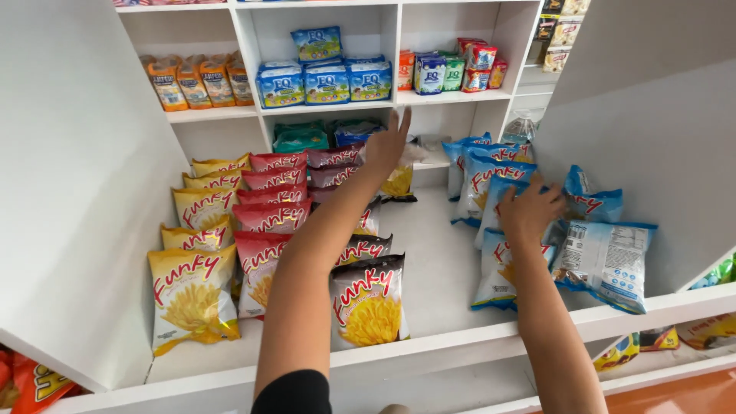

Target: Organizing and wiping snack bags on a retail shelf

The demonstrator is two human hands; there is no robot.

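Far left on the deep white shelf (441, 276) stands a row of yellow crinkly foil snack bags (193, 295), one behind another toward the back. Just beside them runs a row of red foil snack bags (270, 216), and next along a row of dark maroon foil snack bags (368, 300), the front one upright near the shelf's lip.

Over those maroon bags stretches the left hand (387, 144), arm long and reaching deep. Its fingers (403, 121) are spread and extended, gripping nothing that can be seen; the palm sits against the rearmost bag of that row, a pack with a yellow picture (399, 182) showing just below the hand.

A bare strip of shelf lies in the middle. Then the right hand (530, 208) is down on the row of blue foil snack bags (484, 175), fingers (512, 192) curled over the top edge of a blue bag, pressing on it; whether they truly pinch it cannot be told. Just right of that hand, one blue bag lying on its back (606, 262) tilts with its printed white panel facing up, leaning near the shelf's right wall.

Up above, the upper cubbies hold orange packets (195, 80), blue-and-white wrapped packs (326, 77) and small mixed boxes (452, 70).
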